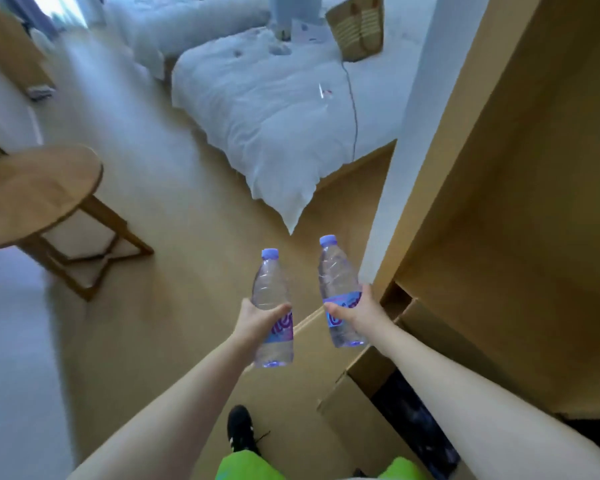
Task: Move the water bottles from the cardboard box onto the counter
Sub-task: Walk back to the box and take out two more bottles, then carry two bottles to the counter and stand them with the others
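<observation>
Clear plastic water bottles, two, purple-capped — left bottle (272, 306) gripped round its label by the left hand (257, 322), right bottle (340, 292) likewise by the right hand (357, 311). Both are airborne, long axes near upright, above the cardboard box (343, 407) at its upper-left corner. Counter not identifiable — neither hand judged nearer.

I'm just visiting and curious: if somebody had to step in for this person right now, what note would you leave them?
Left hand: fingers wrapped around one water bottle, held in the air.
Right hand: fingers around a second bottle, also in the air.
Cardboard box: open on the floor, below the right arm.
Done: two bottles are out of the box.
Left: set both on the counter, not identifiable in this view; check the box for more, its inside is too dark to tell.
</observation>
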A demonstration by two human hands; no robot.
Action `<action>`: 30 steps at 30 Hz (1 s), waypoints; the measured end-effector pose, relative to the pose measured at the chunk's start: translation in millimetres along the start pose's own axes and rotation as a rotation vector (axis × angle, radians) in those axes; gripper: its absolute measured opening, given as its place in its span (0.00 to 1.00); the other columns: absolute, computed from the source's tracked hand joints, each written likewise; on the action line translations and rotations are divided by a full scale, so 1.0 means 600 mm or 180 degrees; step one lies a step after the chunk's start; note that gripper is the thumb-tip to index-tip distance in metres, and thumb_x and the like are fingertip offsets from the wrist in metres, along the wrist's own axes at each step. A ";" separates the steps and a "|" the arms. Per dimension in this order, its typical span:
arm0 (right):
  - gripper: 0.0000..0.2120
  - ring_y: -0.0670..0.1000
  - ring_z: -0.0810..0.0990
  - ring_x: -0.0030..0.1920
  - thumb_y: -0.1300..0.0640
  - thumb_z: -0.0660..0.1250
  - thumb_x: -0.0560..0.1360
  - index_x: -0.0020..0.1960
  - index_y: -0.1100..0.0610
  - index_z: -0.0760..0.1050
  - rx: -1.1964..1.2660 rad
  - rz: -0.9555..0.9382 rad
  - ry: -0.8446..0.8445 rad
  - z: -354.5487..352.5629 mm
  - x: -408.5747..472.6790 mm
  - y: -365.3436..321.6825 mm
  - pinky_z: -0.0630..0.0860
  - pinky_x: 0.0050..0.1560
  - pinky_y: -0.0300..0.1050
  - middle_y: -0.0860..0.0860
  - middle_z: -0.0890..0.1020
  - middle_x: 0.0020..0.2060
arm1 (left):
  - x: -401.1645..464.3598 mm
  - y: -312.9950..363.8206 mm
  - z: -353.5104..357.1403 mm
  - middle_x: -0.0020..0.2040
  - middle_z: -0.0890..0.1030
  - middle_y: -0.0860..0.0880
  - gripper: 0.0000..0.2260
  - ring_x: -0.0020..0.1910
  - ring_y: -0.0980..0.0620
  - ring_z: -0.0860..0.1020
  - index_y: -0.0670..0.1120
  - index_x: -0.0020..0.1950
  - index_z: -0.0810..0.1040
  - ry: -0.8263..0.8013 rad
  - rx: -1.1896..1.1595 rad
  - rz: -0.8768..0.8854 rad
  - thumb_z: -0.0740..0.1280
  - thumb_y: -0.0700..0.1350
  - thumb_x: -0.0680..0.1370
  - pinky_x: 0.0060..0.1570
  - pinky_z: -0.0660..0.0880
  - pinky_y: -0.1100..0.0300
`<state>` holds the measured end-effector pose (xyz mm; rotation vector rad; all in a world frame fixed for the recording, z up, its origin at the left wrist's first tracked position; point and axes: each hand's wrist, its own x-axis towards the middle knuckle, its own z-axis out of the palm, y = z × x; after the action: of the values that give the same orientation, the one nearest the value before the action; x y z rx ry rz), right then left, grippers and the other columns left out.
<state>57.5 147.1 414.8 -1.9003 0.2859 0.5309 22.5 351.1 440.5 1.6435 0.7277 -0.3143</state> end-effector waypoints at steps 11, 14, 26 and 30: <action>0.29 0.52 0.80 0.49 0.51 0.77 0.68 0.59 0.56 0.63 -0.0325 -0.0466 -0.0391 0.332 0.155 -0.258 0.79 0.49 0.50 0.52 0.78 0.49 | 0.187 0.065 -0.360 0.54 0.79 0.41 0.30 0.51 0.42 0.81 0.42 0.61 0.67 0.0777 -0.0583 -0.0035 0.79 0.46 0.67 0.55 0.78 0.43; 0.30 0.51 0.79 0.48 0.48 0.77 0.68 0.59 0.55 0.62 -0.0468 -0.0471 -0.0448 0.415 0.204 -0.332 0.77 0.38 0.44 0.51 0.77 0.49 | 0.245 0.094 -0.459 0.54 0.79 0.42 0.31 0.50 0.43 0.81 0.42 0.63 0.68 0.0973 -0.0623 -0.0062 0.79 0.47 0.67 0.55 0.78 0.45; 0.31 0.47 0.79 0.45 0.45 0.76 0.67 0.58 0.50 0.60 -0.0764 -0.0872 -0.0880 0.628 0.453 -0.552 0.78 0.40 0.42 0.46 0.75 0.47 | 0.495 0.207 -0.657 0.52 0.79 0.45 0.29 0.48 0.47 0.81 0.45 0.60 0.68 0.1380 -0.0662 -0.0282 0.79 0.51 0.66 0.53 0.79 0.48; 0.31 0.46 0.79 0.46 0.47 0.76 0.68 0.59 0.50 0.59 -0.0872 -0.0995 -0.1160 0.670 0.573 -0.622 0.80 0.44 0.43 0.44 0.75 0.47 | 0.610 0.260 -0.681 0.52 0.79 0.46 0.29 0.49 0.47 0.80 0.45 0.58 0.68 0.1568 -0.0617 -0.0331 0.80 0.51 0.65 0.54 0.79 0.48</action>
<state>428.1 677.6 426.1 -2.0138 -0.3323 0.7147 319.9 837.8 438.3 1.5114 1.1774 0.0957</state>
